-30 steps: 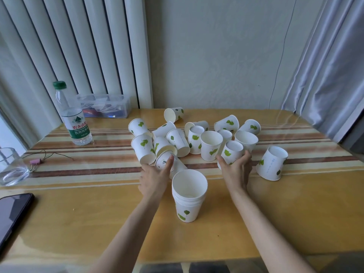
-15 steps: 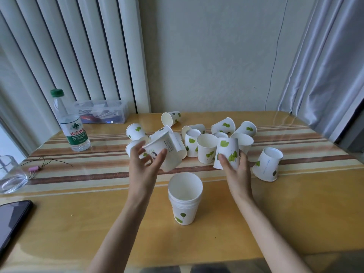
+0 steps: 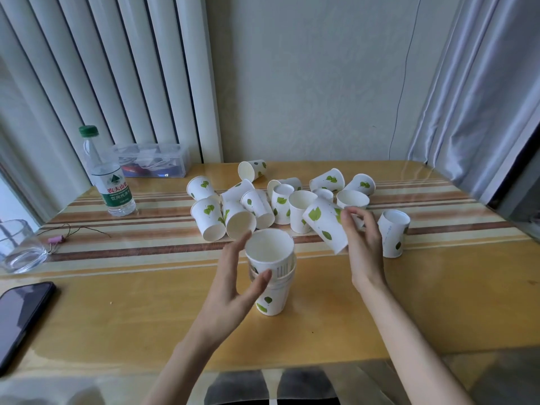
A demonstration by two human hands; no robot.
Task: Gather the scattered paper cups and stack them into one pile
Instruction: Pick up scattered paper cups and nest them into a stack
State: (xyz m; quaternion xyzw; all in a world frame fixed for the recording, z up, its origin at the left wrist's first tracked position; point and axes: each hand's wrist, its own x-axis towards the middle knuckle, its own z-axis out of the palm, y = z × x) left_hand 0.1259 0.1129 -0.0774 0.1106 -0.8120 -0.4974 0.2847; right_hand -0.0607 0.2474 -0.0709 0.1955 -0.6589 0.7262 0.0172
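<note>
A stack of white paper cups with green leaves point(image 3: 273, 299) stands on the wooden table point(image 3: 438, 302) in front of me. My left hand point(image 3: 233, 285) wraps the top cup point(image 3: 270, 252), which sits a little tilted in the stack, thumb in front and fingers at its left rim. My right hand point(image 3: 363, 247) holds another cup point(image 3: 323, 226) tilted in the air, just right of the stack. Several loose cups point(image 3: 233, 209) lie and stand in a cluster behind. One cup point(image 3: 393, 233) stands alone at the right.
A water bottle point(image 3: 112, 185) and a clear plastic box point(image 3: 152, 163) stand at the back left. A glass point(image 3: 19, 247) and a pink clip on a wire point(image 3: 55, 239) are at the left edge, a dark phone point(image 3: 20, 314) lies near left.
My left hand carried its cup from the cluster down onto the stack. My right hand lifted its cup off the table and tilted it toward the stack.
</note>
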